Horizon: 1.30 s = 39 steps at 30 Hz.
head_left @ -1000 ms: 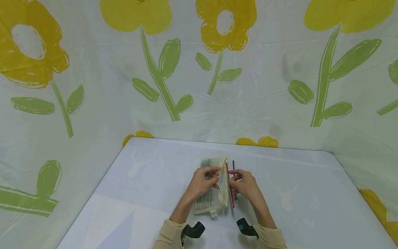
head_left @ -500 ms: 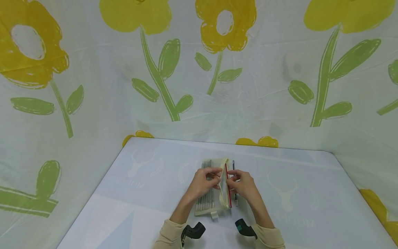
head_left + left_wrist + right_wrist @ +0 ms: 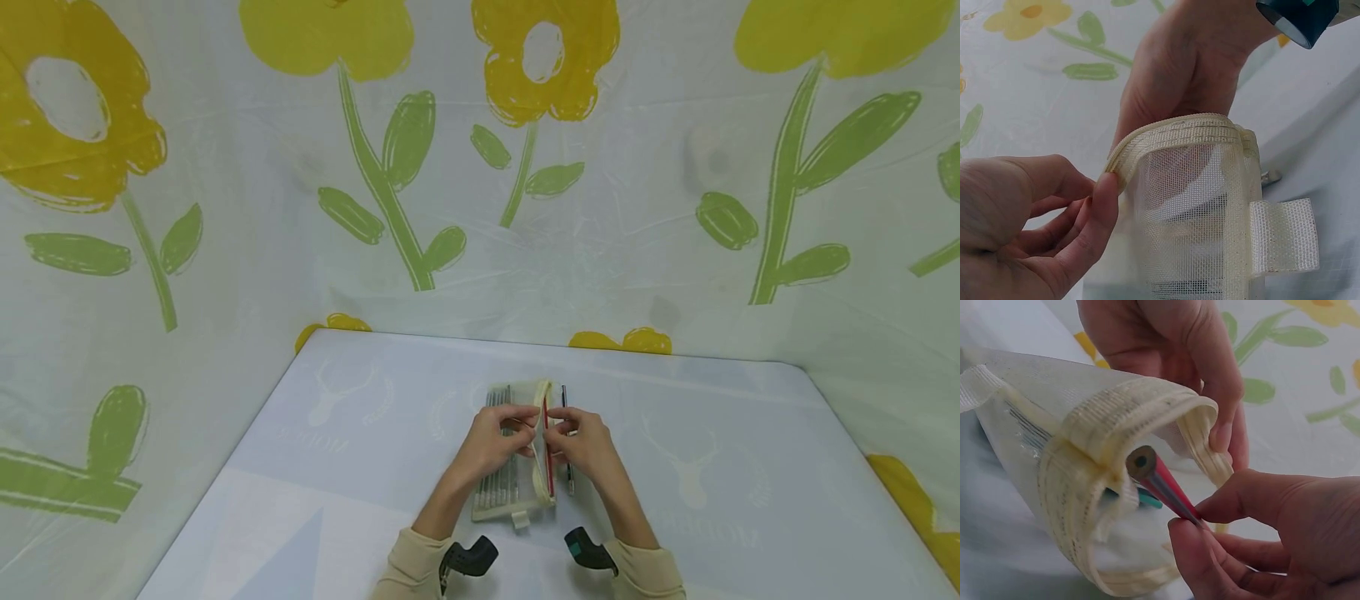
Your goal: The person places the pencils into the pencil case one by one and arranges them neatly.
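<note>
A cream mesh zip pencil case (image 3: 492,510) lies on the table, its mouth held apart toward the right. My left hand (image 3: 486,442) pinches the zip edge between thumb and fingers, as the left wrist view shows at the case's rim (image 3: 1172,132). My right hand (image 3: 588,443) pinches a red-and-dark striped pencil (image 3: 1163,486), whose flat end shows a dark core in the right wrist view. That end sits within the case's opening. Long thin clear-grey sticks show through the case on its left. Something teal (image 3: 1150,499) is partly visible inside the mouth.
A thin black-and-silver pen-like stick (image 3: 571,480) lies on the table right of the case, partly behind my right hand. A white fabric tab (image 3: 520,520) sticks out from the case's near end. A flower-printed curtain (image 3: 637,208) hangs behind the table.
My right hand has moved slightly left with the pencil, bringing it from beside the case to its open mouth. My left hand keeps its pinch on the zip edge.
</note>
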{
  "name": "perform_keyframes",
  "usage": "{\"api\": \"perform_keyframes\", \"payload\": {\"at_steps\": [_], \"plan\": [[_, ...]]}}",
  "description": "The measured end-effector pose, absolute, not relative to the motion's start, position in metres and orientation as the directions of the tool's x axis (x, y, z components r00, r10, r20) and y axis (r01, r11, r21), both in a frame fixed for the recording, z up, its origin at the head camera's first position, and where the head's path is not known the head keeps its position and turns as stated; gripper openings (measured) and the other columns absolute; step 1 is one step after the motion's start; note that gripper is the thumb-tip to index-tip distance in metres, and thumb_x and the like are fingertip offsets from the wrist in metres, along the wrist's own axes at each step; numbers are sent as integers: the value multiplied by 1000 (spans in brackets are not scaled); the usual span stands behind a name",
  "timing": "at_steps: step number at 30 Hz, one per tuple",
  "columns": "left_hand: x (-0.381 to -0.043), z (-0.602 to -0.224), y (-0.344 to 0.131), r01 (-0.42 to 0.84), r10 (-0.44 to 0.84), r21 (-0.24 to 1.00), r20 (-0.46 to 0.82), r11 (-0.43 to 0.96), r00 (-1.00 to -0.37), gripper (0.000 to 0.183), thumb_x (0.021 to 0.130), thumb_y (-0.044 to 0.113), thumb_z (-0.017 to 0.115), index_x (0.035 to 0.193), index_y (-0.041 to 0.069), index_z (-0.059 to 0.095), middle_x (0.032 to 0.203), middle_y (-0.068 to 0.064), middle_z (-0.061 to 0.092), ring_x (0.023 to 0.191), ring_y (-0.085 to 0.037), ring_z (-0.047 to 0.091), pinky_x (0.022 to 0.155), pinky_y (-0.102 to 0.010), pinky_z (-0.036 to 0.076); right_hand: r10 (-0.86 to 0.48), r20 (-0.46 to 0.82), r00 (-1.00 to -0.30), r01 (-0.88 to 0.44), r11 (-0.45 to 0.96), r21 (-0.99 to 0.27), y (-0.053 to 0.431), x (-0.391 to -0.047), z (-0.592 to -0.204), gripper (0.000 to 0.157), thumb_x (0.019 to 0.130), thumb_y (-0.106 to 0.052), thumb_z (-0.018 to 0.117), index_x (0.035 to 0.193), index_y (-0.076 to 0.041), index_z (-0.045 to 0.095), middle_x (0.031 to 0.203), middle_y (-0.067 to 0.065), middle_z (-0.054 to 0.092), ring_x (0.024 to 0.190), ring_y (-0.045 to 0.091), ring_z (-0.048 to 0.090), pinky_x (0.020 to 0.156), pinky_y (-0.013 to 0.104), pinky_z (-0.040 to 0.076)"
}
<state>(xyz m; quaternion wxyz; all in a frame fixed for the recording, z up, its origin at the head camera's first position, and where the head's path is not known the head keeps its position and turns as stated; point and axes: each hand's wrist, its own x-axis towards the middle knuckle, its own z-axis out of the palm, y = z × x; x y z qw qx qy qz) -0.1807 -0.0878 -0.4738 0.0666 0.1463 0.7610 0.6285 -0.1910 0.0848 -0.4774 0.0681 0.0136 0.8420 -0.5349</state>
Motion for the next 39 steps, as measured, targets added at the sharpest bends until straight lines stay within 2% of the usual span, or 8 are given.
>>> {"api": "perform_keyframes", "payload": {"at_steps": [4,9,13,19,25,30,36,39], "plan": [[-180,-474,-89,143,305,978,91,152,-948,34,92,0,60,126,-3,63,108,-23,66,80,-24,69,68,-34,66,-49,-128,-990,96,418,-903,83,-191,-478,39,83,-6,67,122,0,65,86,13,69,60,15,67,53,29,64],[-181,-475,-89,150,304,975,94,164,-948,34,93,2,61,126,0,64,108,-23,67,72,-17,69,67,-29,66,-59,-128,-990,93,409,-908,83,-191,-479,39,85,-7,67,123,1,64,87,13,69,62,17,68,54,30,64],[-181,-475,-89,146,303,974,88,174,-949,33,93,2,60,126,-1,63,110,-24,66,75,-22,69,67,-28,66,-74,-129,-989,86,421,-903,84,-191,-479,39,87,-9,69,124,2,63,87,13,70,64,18,69,55,31,64],[-174,-462,-87,148,304,973,89,178,-949,34,93,-4,56,127,-9,60,110,-31,63,82,-40,67,71,-45,64,-56,-119,-991,73,518,-852,88,-190,-480,39,88,-14,70,123,2,64,90,13,71,62,17,68,53,30,63],[-162,-439,-89,135,299,972,73,190,-952,34,91,-7,55,124,-10,61,110,-32,63,81,-39,68,73,-46,64,19,-104,-994,91,665,-741,95,-192,-481,42,86,-18,69,123,2,63,88,12,72,56,14,66,48,25,58],[-169,-449,-88,128,285,974,70,189,-956,34,91,-7,55,124,-10,61,109,-32,63,81,-37,68,72,-48,63,46,-102,-994,105,706,-701,98,-193,-483,44,87,-21,72,123,3,63,85,10,72,55,12,64,46,23,53],[-181,-472,-91,136,264,974,86,179,-961,34,92,-3,58,125,-7,62,109,-29,64,81,-27,67,66,-33,66,56,-110,-992,115,728,-675,100,-193,-483,44,86,-20,72,123,3,63,82,9,71,54,11,59,46,22,49],[-183,-475,-95,135,257,977,89,166,-962,34,91,-2,60,125,-6,63,110,-29,63,84,-28,67,65,-27,65,60,-106,-993,116,741,-662,101,-192,-483,44,86,-21,72,122,3,63,81,8,71,54,11,58,46,23,48]]}}
